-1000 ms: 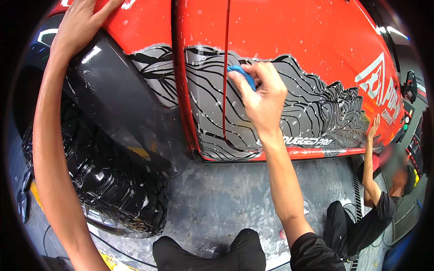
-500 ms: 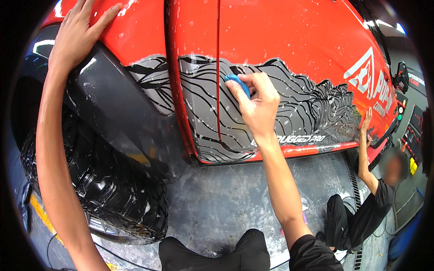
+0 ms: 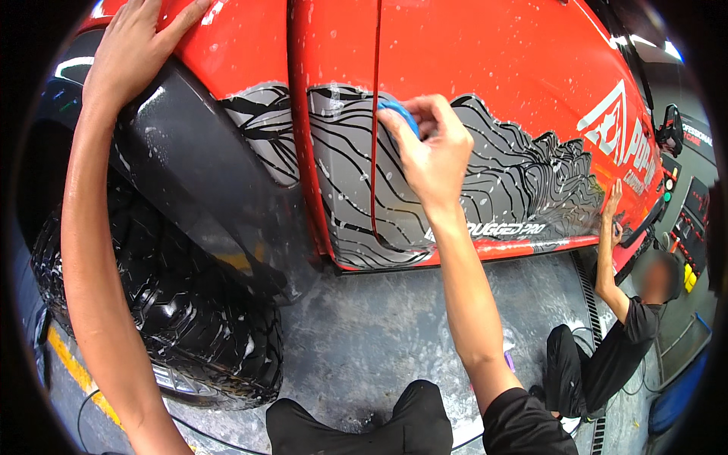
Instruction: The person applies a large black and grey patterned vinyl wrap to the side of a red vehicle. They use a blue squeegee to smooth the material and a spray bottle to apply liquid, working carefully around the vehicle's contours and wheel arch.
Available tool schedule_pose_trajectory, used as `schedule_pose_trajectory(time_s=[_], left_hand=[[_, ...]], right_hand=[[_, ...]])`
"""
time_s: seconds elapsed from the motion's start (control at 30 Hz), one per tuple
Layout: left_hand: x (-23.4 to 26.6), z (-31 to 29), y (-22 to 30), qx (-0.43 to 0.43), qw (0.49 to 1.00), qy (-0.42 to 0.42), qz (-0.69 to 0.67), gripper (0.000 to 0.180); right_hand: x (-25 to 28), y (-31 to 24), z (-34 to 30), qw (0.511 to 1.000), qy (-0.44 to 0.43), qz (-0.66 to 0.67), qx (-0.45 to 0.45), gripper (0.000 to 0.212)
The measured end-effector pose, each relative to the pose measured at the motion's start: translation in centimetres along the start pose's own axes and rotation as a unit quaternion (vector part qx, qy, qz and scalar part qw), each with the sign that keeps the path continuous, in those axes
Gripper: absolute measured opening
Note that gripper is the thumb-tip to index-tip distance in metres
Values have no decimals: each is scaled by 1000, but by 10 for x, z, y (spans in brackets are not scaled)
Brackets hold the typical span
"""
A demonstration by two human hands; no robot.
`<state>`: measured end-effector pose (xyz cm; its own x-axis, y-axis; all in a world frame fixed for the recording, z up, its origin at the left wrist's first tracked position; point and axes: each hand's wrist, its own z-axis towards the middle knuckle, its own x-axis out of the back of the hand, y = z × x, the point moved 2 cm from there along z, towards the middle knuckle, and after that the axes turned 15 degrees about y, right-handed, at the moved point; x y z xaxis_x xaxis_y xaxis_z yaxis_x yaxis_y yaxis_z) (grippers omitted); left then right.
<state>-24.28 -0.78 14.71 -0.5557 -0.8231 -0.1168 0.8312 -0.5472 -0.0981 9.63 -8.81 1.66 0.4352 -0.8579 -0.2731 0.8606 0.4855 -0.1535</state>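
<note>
A red car door (image 3: 470, 45) with a grey decal (image 3: 341, 182) of wavy black lines fills the upper middle, dotted with water drops. My right hand (image 3: 437, 155) pinches a small, flat, blue clay-like pad (image 3: 400, 114) against the top of the decal, just right of a vertical panel seam. Its fingers are closed, and they cover part of the pad. At the upper left, my left hand (image 3: 133, 61) lies on the red fender (image 3: 235, 45) above the dark wheel-arch trim (image 3: 182, 144). Its thumb is spread away from the fingers, and nothing shows in it.
A large wet black tire (image 3: 197, 318) with foam traces stands below my left forearm. Another person (image 3: 618, 341) crouches at the right, a hand on the car's lower side. A floor drain grate (image 3: 588, 296) and a thin black hose (image 3: 205, 432) lie on the wet concrete.
My right hand has slid the blue pad upward along the decal, to its top edge. My left hand stays on the fender; the view has shifted slightly.
</note>
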Motion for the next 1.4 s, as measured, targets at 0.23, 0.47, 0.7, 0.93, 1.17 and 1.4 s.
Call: schedule_pose_trajectory(time_s=[0.23,0.47,0.7,0.93,1.17,1.4], left_hand=[[-10,8,-16,-53,998,26,-38,83],[-10,4,-13,-42,998,26,-34,83],[-10,4,-15,-43,999,26,-20,82],[-8,3,-14,-34,999,19,-13,78],[10,-13,17,-15,998,51,30,63],[12,-15,31,-3,997,64,49,61]], right_hand=[[-7,-9,12,1000,-14,24,2,28],[1,1,9,998,-5,-18,54,31],[5,3,8,994,-32,-48,89,32],[9,12,-1,998,-19,-16,60,30],[-11,1,18,991,4,-6,131,27],[-6,-2,24,989,-16,-24,143,27]])
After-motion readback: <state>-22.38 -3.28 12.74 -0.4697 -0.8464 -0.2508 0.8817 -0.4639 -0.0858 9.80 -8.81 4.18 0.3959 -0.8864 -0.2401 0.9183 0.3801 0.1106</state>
